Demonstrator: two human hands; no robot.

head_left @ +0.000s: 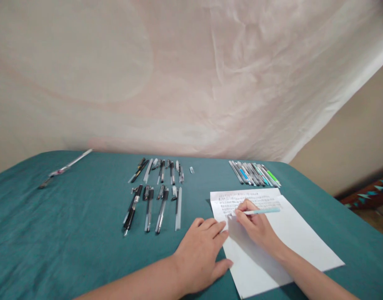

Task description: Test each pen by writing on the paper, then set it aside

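Note:
A white sheet of paper point(291, 246) lies on the teal tablecloth point(69, 225), with lines of small writing near its top edge. My right hand point(255, 225) is closed around a pale turquoise pen point(263, 211), whose tip touches the paper below the writing. My left hand point(200, 254) lies flat with fingers stretched out, resting on the cloth and pressing the sheet's left edge.
Several taken-apart pens and pen parts point(154, 196) lie in two rows left of the paper. A bundle of whole pens point(254, 173) sits beyond the sheet. A long thin rod point(65, 168) lies at the far left. A pale cloth backdrop point(179, 75) hangs behind the table.

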